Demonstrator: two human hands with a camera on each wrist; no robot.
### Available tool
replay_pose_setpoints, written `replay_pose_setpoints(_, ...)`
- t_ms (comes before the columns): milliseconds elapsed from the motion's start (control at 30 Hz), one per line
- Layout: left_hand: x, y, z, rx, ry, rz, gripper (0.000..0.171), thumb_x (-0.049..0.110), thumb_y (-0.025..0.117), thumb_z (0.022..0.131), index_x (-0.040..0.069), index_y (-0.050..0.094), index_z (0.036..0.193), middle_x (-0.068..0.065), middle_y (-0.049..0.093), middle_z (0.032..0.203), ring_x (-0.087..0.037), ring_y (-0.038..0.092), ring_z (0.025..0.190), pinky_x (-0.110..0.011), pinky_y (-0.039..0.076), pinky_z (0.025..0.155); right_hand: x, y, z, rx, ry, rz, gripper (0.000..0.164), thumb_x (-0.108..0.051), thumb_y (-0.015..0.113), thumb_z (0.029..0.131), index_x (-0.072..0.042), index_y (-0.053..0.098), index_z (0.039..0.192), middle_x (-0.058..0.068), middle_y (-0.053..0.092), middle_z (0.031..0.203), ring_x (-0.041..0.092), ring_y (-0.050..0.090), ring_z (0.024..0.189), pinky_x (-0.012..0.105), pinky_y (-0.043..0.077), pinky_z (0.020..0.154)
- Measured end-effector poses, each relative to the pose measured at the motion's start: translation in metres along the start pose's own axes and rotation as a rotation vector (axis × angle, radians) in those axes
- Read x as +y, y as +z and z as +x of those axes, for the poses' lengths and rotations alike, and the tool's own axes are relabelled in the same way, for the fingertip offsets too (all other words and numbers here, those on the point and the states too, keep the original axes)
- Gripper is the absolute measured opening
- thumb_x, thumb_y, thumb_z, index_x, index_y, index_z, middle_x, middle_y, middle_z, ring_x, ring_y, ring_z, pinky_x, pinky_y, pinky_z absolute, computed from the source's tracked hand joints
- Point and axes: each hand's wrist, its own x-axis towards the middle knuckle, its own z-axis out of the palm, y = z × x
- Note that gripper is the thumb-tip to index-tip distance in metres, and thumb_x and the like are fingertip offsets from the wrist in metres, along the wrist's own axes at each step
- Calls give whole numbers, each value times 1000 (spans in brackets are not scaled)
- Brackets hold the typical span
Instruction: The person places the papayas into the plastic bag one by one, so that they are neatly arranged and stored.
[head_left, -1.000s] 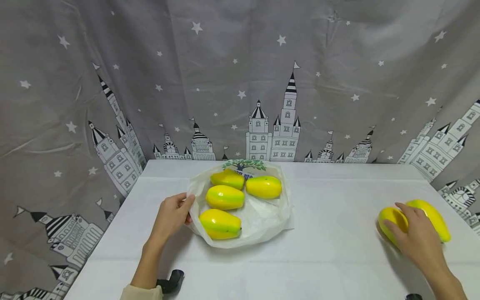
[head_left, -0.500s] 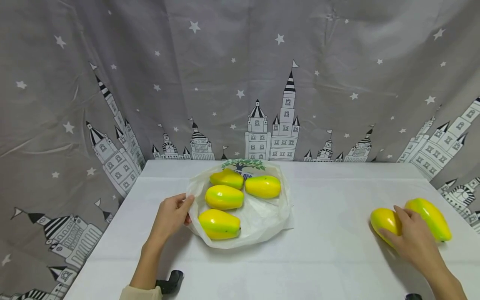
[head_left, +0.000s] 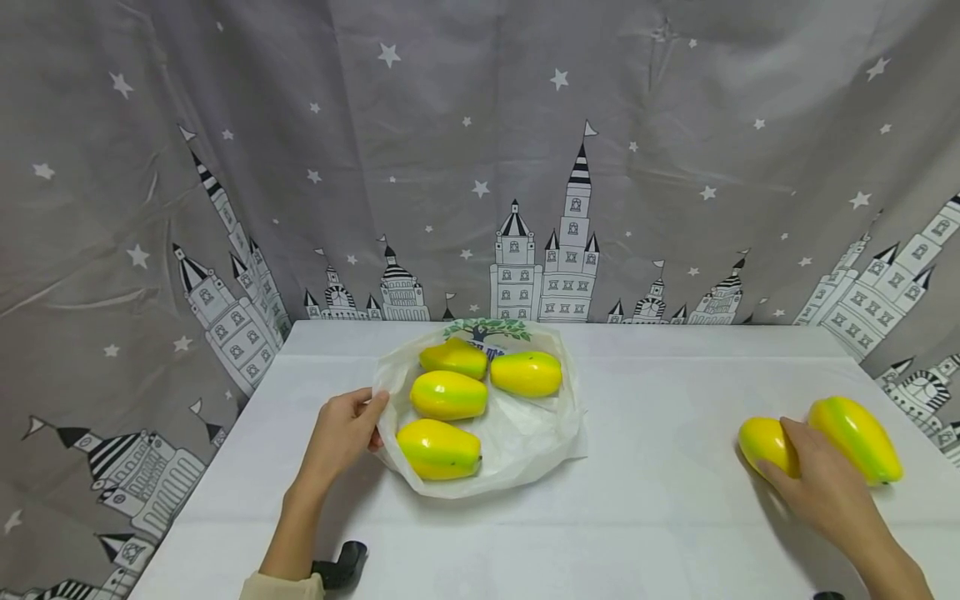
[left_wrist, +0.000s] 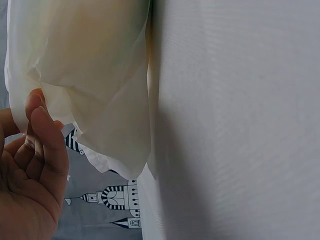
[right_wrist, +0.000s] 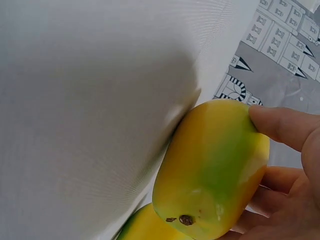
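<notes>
My left hand (head_left: 345, 429) pinches the left rim of a white plastic bag (head_left: 517, 429), holding its mouth wide. In the left wrist view the thumb and fingers of that hand (left_wrist: 37, 165) grip the thin film of the bag (left_wrist: 110, 95). Inside lie several yellow-green papayas (head_left: 448, 395). Far to the right, my right hand (head_left: 828, 487) grips another papaya (head_left: 765, 443), thumb on the near side. The right wrist view shows this papaya (right_wrist: 210, 165) end-on, close over the white cloth. A second loose papaya (head_left: 858, 437) lies just beyond that hand.
A white cloth (head_left: 660, 467) covers the table. Behind and at both sides hangs a grey curtain (head_left: 420, 108) printed with castles and stars. A black strap-like piece (head_left: 345, 565) shows by the left forearm, and another dark piece (head_left: 828, 595) by the right one.
The right hand has shifted a little left with its papaya, away from the loose one, and its fingers have closed further round it. The left hand and the bag stay as they were.
</notes>
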Motion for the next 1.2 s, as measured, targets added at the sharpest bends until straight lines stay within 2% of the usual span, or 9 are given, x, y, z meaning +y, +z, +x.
replay_pose_setpoints(267,0,0,0,-1,3,2,35,24,53,103,-5,64,118,-6,60,61,-21,57,55,-28,49,53,1,-2,-2,-23,15,2,68,-14,73,86,21,38,132,44,43,124,58,45,109,70,35,90)
replay_pose_setpoints(833,0,2,0,4,-2,5,34,23,53,103,-6,63,119,-6,60,61,-21,57,55,-26,50,53,4,-2,-4,46,-6,-44,67,-21,76,84,18,44,129,44,48,121,56,52,99,68,40,80)
replay_pose_setpoints(1200,1,3,1,6,-10,12,35,24,53,104,-5,62,121,-5,60,62,-21,57,56,-26,50,54,7,-2,-7,41,-15,-27,66,-22,78,83,15,46,127,39,53,115,48,55,91,64,42,78)
